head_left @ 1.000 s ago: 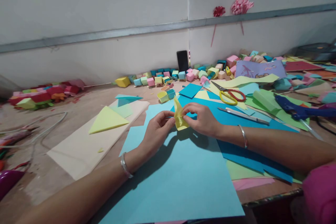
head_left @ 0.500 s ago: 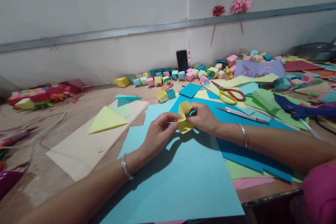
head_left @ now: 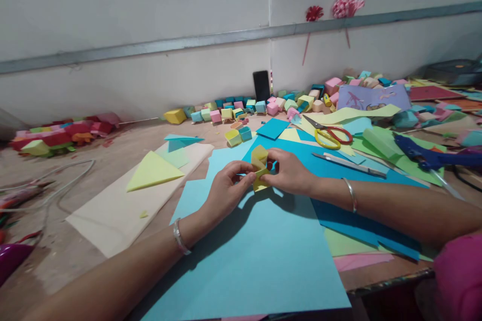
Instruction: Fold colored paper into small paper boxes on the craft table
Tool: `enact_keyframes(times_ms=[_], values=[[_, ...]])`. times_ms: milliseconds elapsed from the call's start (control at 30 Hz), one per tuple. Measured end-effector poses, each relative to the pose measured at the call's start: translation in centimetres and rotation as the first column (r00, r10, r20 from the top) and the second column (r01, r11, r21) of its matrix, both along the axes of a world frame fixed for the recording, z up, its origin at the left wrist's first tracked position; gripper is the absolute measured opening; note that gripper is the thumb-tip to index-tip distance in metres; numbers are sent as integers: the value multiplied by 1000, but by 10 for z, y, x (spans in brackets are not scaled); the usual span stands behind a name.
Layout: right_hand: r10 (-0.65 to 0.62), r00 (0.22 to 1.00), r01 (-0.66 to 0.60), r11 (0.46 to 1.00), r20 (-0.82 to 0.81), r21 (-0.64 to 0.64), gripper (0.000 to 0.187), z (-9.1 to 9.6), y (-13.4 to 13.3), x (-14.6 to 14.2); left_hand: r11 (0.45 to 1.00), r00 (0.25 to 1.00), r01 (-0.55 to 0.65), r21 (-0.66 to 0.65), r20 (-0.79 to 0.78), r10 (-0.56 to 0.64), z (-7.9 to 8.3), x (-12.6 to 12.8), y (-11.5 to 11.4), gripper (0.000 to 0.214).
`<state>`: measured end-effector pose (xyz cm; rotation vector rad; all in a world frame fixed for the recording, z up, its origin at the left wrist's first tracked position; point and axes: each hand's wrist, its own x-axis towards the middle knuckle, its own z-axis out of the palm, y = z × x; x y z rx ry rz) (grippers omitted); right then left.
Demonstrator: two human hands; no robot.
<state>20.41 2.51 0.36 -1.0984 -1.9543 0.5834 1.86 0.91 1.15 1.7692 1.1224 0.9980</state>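
A small folded piece of yellow paper [head_left: 259, 160], partly shaped with upright sides, is held just above the light blue sheet [head_left: 259, 261]. My left hand [head_left: 231, 185] pinches its left side between thumb and fingers. On the other side, my right hand [head_left: 288, 170] grips the paper's right edge, thumb in front. Fingers hide part of the folds. Beyond the hands stand a small open yellow paper box [head_left: 233, 137] and a small blue paper box [head_left: 245, 134]. A dark blue square of paper [head_left: 272, 129] lies behind my right hand.
Right of my hands lie scissors [head_left: 327, 135], a paper cutter knife [head_left: 350, 164] and a blue glue gun [head_left: 433, 153]. A phone [head_left: 261, 85] leans on the wall behind several paper cubes [head_left: 259, 107]. At left are a yellow paper triangle [head_left: 152, 173] and a white cable [head_left: 71, 185].
The yellow paper has turned in my fingers and shifted slightly left. My right thumb has come round to its front; my left hand stays nearly in place.
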Motion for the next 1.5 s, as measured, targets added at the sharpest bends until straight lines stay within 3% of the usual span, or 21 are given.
enact_keyframes(times_ms=[133,300,400,500,633,767,900,1000,1233,1500], values=[[25,999,-22,997,-30,78,8,4,-3,1,1000,1000,-8,-13,29,9,4,2,-1,15],[59,977,-36,993,-205,117,7,3,-4,1,985,961,33,-167,277,15,11,4,-6,22],[65,961,-23,988,-269,156,10,2,-5,1,910,905,198,-365,425,-27,10,4,-6,29],[73,969,-23,978,-234,209,16,3,-5,2,836,860,318,-448,507,-55,7,4,-5,30],[103,991,-75,957,-89,279,17,5,-5,5,815,850,307,-491,527,-2,4,3,-2,32],[96,995,-86,930,-12,357,21,7,-6,7,789,817,378,-484,576,-39,2,1,1,30],[34,998,-15,928,-46,372,20,11,-9,7,748,798,437,-500,599,-66,3,1,2,26],[-13,997,41,925,-79,377,8,16,-11,6,712,796,442,-545,605,-32,4,0,1,29],[41,985,17,942,-165,335,13,24,-16,5,685,749,401,-608,648,137,2,-2,0,28],[107,975,-25,923,-193,385,11,24,-18,5,648,698,475,-595,704,135,4,1,0,16]])
